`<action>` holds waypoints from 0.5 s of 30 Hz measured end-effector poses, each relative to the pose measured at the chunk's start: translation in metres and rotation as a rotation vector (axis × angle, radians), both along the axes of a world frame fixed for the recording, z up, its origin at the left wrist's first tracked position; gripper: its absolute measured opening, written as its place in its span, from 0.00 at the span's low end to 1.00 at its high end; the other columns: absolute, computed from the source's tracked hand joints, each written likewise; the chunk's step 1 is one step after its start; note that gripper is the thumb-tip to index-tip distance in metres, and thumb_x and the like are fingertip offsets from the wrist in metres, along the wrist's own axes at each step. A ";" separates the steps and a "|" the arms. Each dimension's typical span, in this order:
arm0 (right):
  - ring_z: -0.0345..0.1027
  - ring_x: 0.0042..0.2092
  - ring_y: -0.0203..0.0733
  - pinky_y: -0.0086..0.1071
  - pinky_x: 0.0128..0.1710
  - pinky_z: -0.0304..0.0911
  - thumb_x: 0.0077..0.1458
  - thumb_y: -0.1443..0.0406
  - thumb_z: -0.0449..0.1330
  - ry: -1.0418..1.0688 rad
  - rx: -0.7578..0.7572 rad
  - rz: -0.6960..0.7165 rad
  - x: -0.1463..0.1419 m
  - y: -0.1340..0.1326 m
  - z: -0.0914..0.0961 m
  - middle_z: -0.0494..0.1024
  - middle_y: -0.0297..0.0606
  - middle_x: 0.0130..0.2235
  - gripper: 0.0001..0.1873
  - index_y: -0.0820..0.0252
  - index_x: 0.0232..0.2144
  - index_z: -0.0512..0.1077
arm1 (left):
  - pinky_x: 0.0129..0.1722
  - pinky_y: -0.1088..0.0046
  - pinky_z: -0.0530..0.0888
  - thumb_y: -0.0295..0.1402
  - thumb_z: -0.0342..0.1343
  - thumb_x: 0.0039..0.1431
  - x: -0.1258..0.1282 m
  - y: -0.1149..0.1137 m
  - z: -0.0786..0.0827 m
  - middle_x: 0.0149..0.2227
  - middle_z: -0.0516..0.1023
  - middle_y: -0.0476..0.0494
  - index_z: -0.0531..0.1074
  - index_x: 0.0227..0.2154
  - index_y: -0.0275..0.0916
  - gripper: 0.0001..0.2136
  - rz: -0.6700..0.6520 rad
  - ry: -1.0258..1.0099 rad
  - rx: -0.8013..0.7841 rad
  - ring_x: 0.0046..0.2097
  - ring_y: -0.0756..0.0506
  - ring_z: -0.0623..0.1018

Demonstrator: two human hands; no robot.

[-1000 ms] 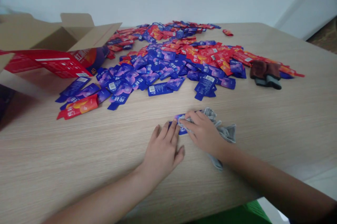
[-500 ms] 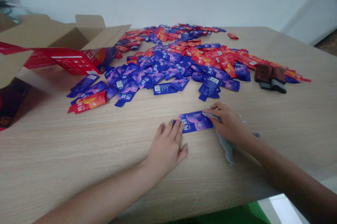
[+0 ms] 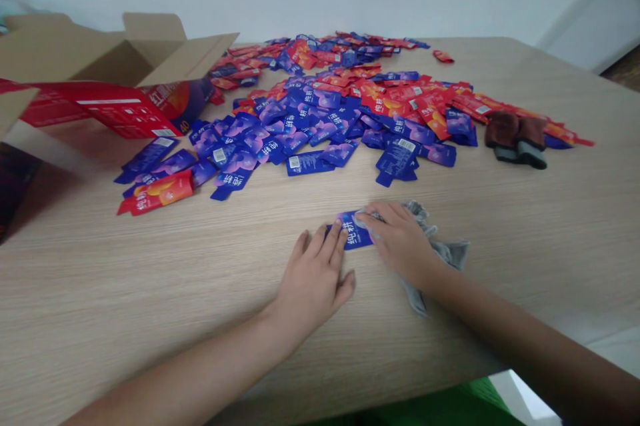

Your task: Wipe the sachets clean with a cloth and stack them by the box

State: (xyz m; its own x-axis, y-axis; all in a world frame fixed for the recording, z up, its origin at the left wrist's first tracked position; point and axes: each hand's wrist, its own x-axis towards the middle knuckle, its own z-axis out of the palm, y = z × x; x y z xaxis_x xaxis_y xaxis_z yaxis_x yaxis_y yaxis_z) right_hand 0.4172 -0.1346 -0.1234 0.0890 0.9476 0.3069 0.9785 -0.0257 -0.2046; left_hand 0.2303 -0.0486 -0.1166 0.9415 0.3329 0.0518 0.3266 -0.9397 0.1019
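Note:
A purple-blue pouch (image 3: 356,234) with white lettering lies flat on the wooden table (image 3: 200,293) in front of me. My left hand (image 3: 315,273) rests with fingers stretched out, its fingertips pressing on the pouch's left end. Bunched under the fingers of my right hand (image 3: 400,239) is a grey cloth (image 3: 453,254), which I hold against the pouch's face. That hand and the cloth cover the pouch's right part. Loose ends of the cloth hang out to the right and toward me.
Beyond my hands spreads a heap of blue pouches (image 3: 293,126) and red pouches (image 3: 433,103). Open cardboard boxes (image 3: 107,106) stand at the left. Two brown-and-grey objects (image 3: 517,136) sit at the heap's right end. A lone red pouch (image 3: 443,57) lies farther back.
My right hand has slid left with the grey cloth along the pouch, now covering more of it. My left hand stays on the pouch's left end. The view has shifted slightly.

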 end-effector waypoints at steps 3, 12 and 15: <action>0.65 0.49 0.51 0.46 0.49 0.64 0.53 0.77 0.52 0.077 0.023 -0.036 0.015 -0.013 -0.002 0.73 0.49 0.47 0.23 0.62 0.49 0.75 | 0.60 0.49 0.63 0.42 0.46 0.64 0.000 -0.001 0.000 0.67 0.57 0.36 0.59 0.64 0.31 0.28 0.005 0.010 -0.008 0.64 0.35 0.63; 0.69 0.40 0.45 0.41 0.42 0.67 0.58 0.67 0.54 0.360 0.088 -0.170 0.044 -0.009 0.009 0.74 0.41 0.38 0.14 0.57 0.42 0.78 | 0.60 0.49 0.63 0.42 0.46 0.65 -0.001 -0.002 -0.001 0.67 0.57 0.35 0.59 0.63 0.32 0.28 0.015 0.004 0.001 0.64 0.35 0.63; 0.68 0.44 0.45 0.41 0.47 0.65 0.59 0.69 0.53 0.340 0.147 -0.084 0.023 0.006 0.017 0.74 0.44 0.41 0.15 0.62 0.46 0.75 | 0.60 0.49 0.63 0.42 0.46 0.64 -0.001 -0.001 0.000 0.67 0.58 0.35 0.59 0.63 0.32 0.28 0.014 0.003 0.012 0.64 0.35 0.63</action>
State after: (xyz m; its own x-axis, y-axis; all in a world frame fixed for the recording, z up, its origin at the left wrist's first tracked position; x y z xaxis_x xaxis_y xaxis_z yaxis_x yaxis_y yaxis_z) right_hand 0.4402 -0.1291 -0.1067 0.2844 0.8806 0.3790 0.8501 -0.0489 -0.5243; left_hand 0.2293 -0.0501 -0.1171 0.9371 0.3451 0.0528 0.3397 -0.9362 0.0897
